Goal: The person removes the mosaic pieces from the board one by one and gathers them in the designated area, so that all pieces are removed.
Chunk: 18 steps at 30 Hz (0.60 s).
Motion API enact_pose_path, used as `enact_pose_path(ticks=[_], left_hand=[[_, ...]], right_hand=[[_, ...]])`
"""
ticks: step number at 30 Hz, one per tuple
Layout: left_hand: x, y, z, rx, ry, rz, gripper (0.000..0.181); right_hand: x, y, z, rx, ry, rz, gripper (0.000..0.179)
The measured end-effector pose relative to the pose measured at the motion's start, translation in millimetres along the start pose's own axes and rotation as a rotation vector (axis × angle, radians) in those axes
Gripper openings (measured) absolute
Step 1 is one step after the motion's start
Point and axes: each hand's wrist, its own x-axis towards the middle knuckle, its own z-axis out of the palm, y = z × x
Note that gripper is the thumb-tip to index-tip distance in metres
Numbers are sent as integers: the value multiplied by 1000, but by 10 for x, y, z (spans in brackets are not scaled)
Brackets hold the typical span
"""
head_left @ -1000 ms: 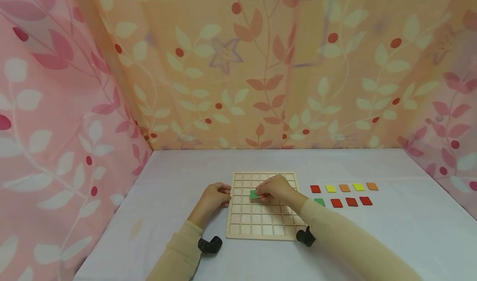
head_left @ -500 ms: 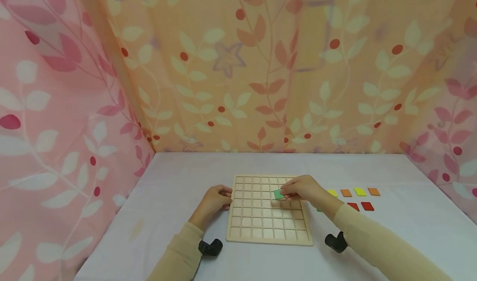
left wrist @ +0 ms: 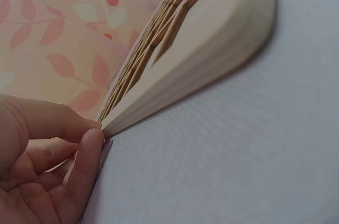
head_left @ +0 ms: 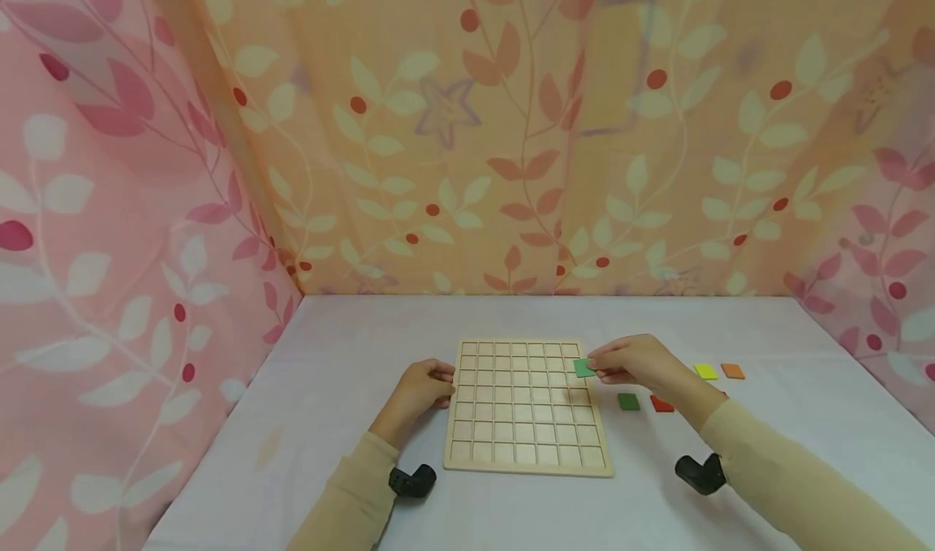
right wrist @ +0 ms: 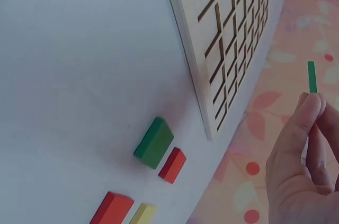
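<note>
A square wooden board [head_left: 527,471] marked with a grid of shallow cells lies flat on the white table. At its left edge is my left hand [head_left: 418,390]; in the left wrist view, thumb and finger [left wrist: 87,152] pinch the board's rim [left wrist: 159,97]. My right hand [head_left: 637,359] pinches a thin green square tile [head_left: 583,368] by one edge, raised over the board's right border. Edge-on, that tile [right wrist: 312,77] shows above the fingertips in the right wrist view.
Right of the board lie another green tile [head_left: 629,402], a red tile [head_left: 661,404], a yellow tile [head_left: 705,372] and an orange tile [head_left: 733,371]. The right arm hides others. Patterned curtains [head_left: 438,170] stand behind and beside the table [head_left: 365,324].
My right hand has moved rightward with the green tile, from over the middle of the board to its right border. My left hand has stayed at the left edge.
</note>
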Motion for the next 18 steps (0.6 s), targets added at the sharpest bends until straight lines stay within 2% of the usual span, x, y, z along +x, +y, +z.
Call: enact_pose_path(ticks=[6,18], left_hand=[[6,17,4,18,5,-9,30],[-6,8,-11,5,-4,-11,31]], right_hand=[[-22,45,-106,35,9,9,44],[-96,205,-364,-10,35,44,44]])
